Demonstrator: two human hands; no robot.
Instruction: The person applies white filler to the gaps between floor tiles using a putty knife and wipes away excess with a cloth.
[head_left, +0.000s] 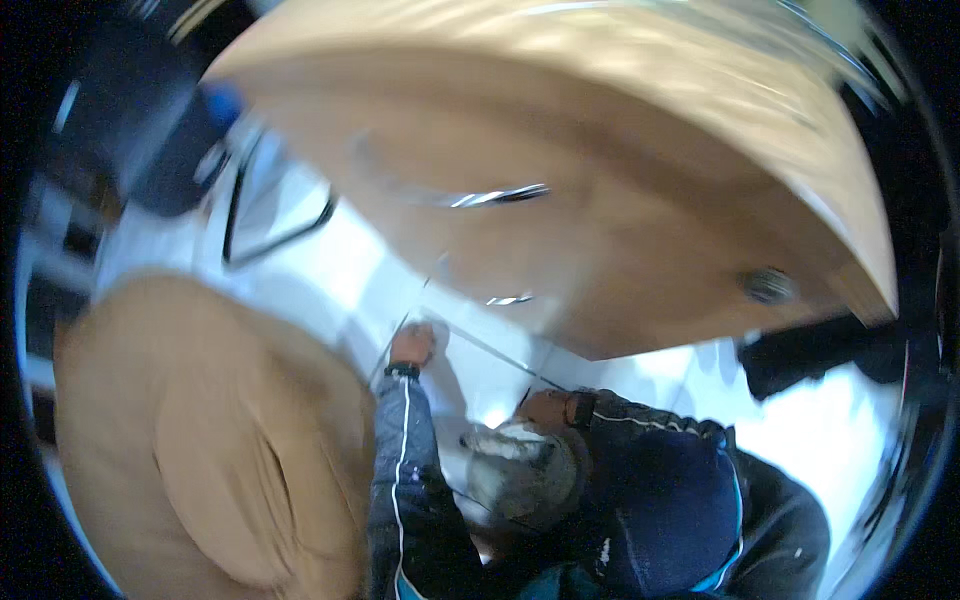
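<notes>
Left hand [412, 344], mid-frame, pinches a thin rod [480, 345] against the white floor [330, 265] to steady it; right hand's [545, 408] grip I cannot tell, partly hidden.

Bright glare off white floor [330, 270]; heavy motion blur throughout; strong fisheye bending, black vignette at rim.

My one head camera looks steeply down past the big wooden table [600, 200] onto the white floor [330, 270] just below it, close above my forearms, blurred.
</notes>
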